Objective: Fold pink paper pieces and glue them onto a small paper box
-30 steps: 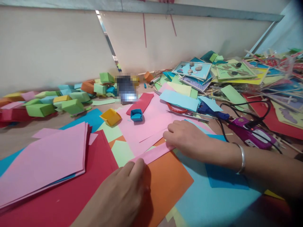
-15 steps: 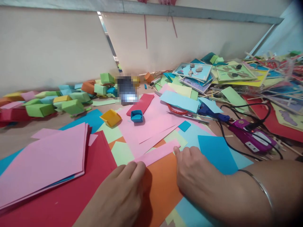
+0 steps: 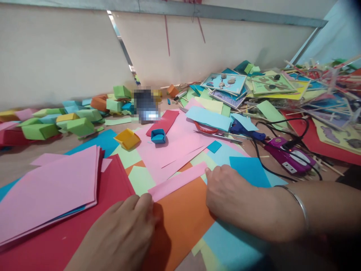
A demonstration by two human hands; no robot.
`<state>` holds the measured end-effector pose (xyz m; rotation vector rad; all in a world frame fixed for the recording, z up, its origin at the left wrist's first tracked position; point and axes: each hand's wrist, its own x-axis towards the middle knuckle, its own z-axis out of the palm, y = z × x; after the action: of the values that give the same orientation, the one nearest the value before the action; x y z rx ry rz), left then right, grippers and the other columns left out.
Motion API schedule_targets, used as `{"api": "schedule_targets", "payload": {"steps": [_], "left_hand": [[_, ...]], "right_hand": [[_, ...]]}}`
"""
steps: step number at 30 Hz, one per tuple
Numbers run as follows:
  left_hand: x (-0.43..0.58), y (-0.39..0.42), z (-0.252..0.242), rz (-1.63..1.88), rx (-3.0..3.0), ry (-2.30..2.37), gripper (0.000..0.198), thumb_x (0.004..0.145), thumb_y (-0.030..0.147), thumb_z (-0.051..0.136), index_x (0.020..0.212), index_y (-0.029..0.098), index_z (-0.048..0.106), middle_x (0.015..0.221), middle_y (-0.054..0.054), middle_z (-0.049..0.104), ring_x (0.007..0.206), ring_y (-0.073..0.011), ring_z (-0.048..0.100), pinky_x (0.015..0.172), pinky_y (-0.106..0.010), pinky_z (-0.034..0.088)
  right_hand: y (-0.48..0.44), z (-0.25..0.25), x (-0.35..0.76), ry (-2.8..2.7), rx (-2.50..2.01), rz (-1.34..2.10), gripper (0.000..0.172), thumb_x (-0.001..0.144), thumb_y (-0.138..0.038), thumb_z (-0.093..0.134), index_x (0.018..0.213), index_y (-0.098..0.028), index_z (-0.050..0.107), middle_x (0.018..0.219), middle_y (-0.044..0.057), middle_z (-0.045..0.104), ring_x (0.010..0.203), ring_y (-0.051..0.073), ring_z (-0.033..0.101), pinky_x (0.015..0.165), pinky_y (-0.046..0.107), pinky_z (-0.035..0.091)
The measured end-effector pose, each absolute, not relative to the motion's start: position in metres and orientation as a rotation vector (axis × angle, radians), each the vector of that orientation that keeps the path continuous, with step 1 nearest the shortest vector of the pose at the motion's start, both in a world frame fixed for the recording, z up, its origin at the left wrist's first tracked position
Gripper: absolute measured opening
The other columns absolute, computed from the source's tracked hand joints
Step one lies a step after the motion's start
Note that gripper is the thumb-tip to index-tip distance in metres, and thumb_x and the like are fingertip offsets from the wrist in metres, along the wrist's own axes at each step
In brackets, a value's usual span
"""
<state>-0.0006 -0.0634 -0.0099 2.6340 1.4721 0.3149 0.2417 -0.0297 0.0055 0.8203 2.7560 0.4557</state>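
Pale wall panels (image 3: 62,52) under a grey metal rail (image 3: 225,11) back the head view, well beyond the orange sheet (image 3: 180,229). Paper covers much of the brown surface (image 3: 14,165): a pink stack (image 3: 53,188) left of that sheet, folded boxes (image 3: 41,131) farther back, a purple power strip (image 3: 291,156) to its right. Along the sheet's far edge lies a folded pink strip (image 3: 177,181). The left hand (image 3: 121,226), curled, meets its near end; the right hand (image 3: 234,199), fingers bunched, touches the far end. Whether either pinches it, I cannot tell.
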Motion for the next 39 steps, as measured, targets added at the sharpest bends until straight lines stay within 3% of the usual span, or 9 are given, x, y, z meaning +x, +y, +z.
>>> {"api": "schedule_targets", "payload": {"steps": [6,11,16,19,23,28,34,36,39], "left_hand": [[0.027,-0.041,0.001,0.026,2.997,1.490,0.029,0.085,0.014,0.043,0.064,0.019,0.062,0.066,-0.006,0.057,0.064,-0.0221,0.051,0.057,-0.034,0.036],[0.031,-0.033,-0.011,-0.047,3.086,1.522,0.029,0.083,0.007,0.039,0.067,0.018,0.060,0.067,-0.006,0.056,0.063,-0.0216,0.051,0.059,-0.036,0.037],[0.016,-0.025,-0.016,0.117,3.182,1.587,0.029,0.083,0.006,0.036,0.072,0.017,0.060,0.070,-0.008,0.061,0.063,-0.0236,0.055,0.060,-0.036,0.038],[0.011,-0.015,-0.010,0.312,2.881,1.825,0.030,0.087,0.014,0.033,0.070,0.018,0.057,0.065,-0.007,0.061,0.058,-0.0218,0.054,0.054,-0.032,0.036],[0.010,-0.002,-0.002,0.551,2.352,1.891,0.029,0.090,0.033,0.031,0.074,0.022,0.054,0.067,-0.003,0.065,0.059,-0.0185,0.058,0.054,-0.026,0.040],[0.006,0.005,0.000,0.629,2.101,1.812,0.030,0.088,0.044,0.039,0.073,0.024,0.054,0.064,0.001,0.061,0.059,-0.0174,0.056,0.055,-0.025,0.040],[0.008,0.006,0.004,0.755,1.839,1.716,0.030,0.081,0.049,0.053,0.072,0.021,0.061,0.064,0.002,0.058,0.061,-0.0162,0.051,0.056,-0.025,0.040],[0.009,0.007,0.005,0.947,1.607,1.696,0.032,0.077,0.052,0.060,0.079,0.020,0.064,0.064,0.002,0.057,0.060,-0.0146,0.050,0.055,-0.025,0.041],[0.011,0.007,0.002,1.309,1.153,1.488,0.057,0.071,0.062,0.069,0.107,0.018,0.061,0.074,0.001,0.063,0.068,-0.0149,0.058,0.065,-0.026,0.049]], "right_hand": [[-0.007,0.023,0.233,2.726,0.834,0.108,0.019,0.065,0.002,0.058,0.057,-0.016,0.058,0.055,0.004,0.052,0.050,0.013,0.040,0.047,0.028,0.023],[0.008,0.018,0.228,2.772,0.981,0.144,0.018,0.072,0.002,0.054,0.071,-0.012,0.066,0.067,0.012,0.064,0.061,0.017,0.050,0.050,0.028,0.025],[0.019,0.019,0.231,2.834,1.147,0.139,0.021,0.078,0.003,0.050,0.076,-0.010,0.066,0.073,0.013,0.065,0.065,0.018,0.050,0.053,0.030,0.023],[0.033,0.020,0.235,3.021,1.354,0.098,0.018,0.087,-0.006,0.050,0.081,-0.009,0.067,0.083,0.013,0.064,0.075,0.019,0.051,0.060,0.030,0.027],[0.054,0.018,0.241,3.201,1.526,-0.452,0.012,0.088,-0.016,0.057,0.083,-0.012,0.067,0.087,0.008,0.063,0.085,0.017,0.053,0.071,0.028,0.034],[0.066,0.019,0.245,2.898,1.669,-1.340,0.015,0.075,-0.003,0.054,0.066,-0.014,0.059,0.062,-0.003,0.057,0.060,0.009,0.048,0.062,0.022,0.035],[0.066,0.025,0.245,2.659,1.781,-1.667,0.015,0.068,-0.003,0.054,0.057,-0.014,0.056,0.054,-0.006,0.051,0.053,0.007,0.042,0.054,0.022,0.029],[0.067,0.024,0.245,2.604,1.827,-1.809,0.016,0.067,-0.004,0.056,0.054,-0.014,0.054,0.051,-0.006,0.048,0.051,0.006,0.039,0.051,0.022,0.026],[0.063,0.018,0.241,2.296,1.916,-2.366,0.017,0.069,-0.014,0.064,0.056,-0.015,0.052,0.049,-0.008,0.045,0.046,0.004,0.036,0.047,0.021,0.024]]}}
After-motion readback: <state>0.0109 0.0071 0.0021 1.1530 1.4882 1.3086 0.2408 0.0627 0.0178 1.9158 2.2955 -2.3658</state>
